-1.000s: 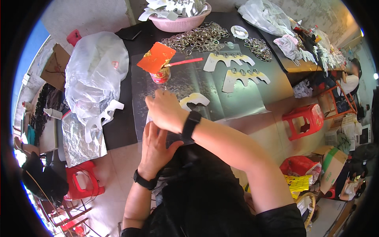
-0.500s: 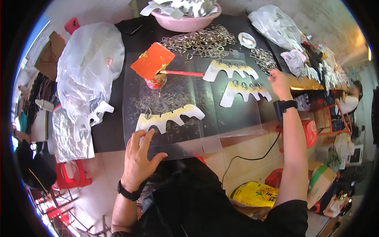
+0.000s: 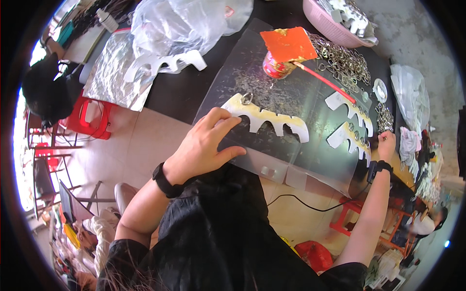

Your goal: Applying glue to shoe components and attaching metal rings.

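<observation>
A white arched strip (image 3: 264, 116) with yellowish glue along its top edge lies on the clear sheet, one metal ring (image 3: 247, 99) standing at its left end. My left hand (image 3: 206, 145) rests at that end, fingers and thumb apart, fingertips touching the strip's lower edge. Far to the right, my right hand (image 3: 387, 145) has its fingers closed at the near end of a small ring pile (image 3: 385, 116); what they pinch is too small to make out. Two similar strips, an upper one (image 3: 335, 101) and a lower one (image 3: 340, 136), carry several rings each.
A red-handled brush (image 3: 327, 85) lies by an orange card (image 3: 289, 44) on a glue-smeared tin (image 3: 276, 67). Behind are a larger ring heap (image 3: 344, 60) and a pink basket (image 3: 325, 19). Plastic bags (image 3: 179, 24) and another white strip (image 3: 167, 63) lie left. A black cable (image 3: 310, 206) hangs at right.
The whole view has swung, so the table appears rotated. My left hand remains at the strip's left end, and my right hand remains at the small ring pile, its fingers now lower against it.
</observation>
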Demonstrator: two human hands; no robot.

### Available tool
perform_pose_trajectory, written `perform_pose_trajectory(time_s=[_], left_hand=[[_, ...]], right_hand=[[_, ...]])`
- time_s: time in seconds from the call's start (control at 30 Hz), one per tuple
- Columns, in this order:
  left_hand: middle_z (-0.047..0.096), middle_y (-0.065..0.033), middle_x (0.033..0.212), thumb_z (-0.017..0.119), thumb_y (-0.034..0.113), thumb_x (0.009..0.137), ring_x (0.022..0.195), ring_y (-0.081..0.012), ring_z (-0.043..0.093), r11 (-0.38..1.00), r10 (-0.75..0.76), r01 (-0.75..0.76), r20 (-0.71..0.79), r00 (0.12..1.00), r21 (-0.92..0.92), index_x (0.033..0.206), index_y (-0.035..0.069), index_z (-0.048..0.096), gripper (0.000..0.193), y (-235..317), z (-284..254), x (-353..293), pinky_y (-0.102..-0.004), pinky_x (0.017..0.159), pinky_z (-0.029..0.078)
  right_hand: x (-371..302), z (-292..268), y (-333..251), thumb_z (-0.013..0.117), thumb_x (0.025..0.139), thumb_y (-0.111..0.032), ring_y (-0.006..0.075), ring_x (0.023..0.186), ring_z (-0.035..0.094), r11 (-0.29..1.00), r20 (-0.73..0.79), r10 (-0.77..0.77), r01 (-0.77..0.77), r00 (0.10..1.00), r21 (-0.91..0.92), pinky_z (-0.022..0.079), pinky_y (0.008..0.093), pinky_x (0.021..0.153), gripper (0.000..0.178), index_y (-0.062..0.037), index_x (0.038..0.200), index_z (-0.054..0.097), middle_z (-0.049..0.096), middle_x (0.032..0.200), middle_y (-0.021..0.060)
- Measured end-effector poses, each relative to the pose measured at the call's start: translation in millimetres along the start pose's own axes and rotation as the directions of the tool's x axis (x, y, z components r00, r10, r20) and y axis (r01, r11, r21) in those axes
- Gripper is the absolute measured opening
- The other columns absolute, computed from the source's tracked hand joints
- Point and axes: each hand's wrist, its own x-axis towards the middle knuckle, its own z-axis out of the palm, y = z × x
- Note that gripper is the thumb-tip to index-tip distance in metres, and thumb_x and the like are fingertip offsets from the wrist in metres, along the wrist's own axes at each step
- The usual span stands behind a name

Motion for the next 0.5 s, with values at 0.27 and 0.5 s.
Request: perform_pose_trajectory(time_s=[0.27, 0.5], left_hand=[[0.051, -0.0140, 0.108, 0.081, 0.016, 0.072, 0.096, -0.0302, 0.056, 0.992, -0.008, 0.001, -0.057, 0.998, -0.124, 0.115, -0.002, 0.057, 0.052, -12, 0, -13, -0.0357, 0.081, 0.049], [0.050, -0.0145, 0.109, 0.081, 0.015, 0.061, 0.107, -0.0333, 0.052, 0.983, 0.180, -0.181, -0.015, 0.983, -0.026, 0.106, -0.001, 0.057, 0.053, 11, 12, -7, -0.0429, 0.094, 0.044]], right_hand=[[-1, 1, 3, 0.065, 0.078, 0.001, 0.0297, 0.076, 0.059, 0.998, 0.124, -0.053, 0.049, 0.991, 0.032, 0.048, 0.0381, 0.071, 0.012, -0.0024, 0.086, 0.058, 0.060, 0.080, 0.0125], [4, -44, 34, 0.061, 0.086, -0.001, 0.0115, 0.064, 0.058, 0.797, 0.340, 0.424, -0.524, 0.840, 0.301, 0.047, 0.0251, 0.056, 0.012, -0.0057, 0.095, 0.055, 0.060, 0.081, 0.0048]])
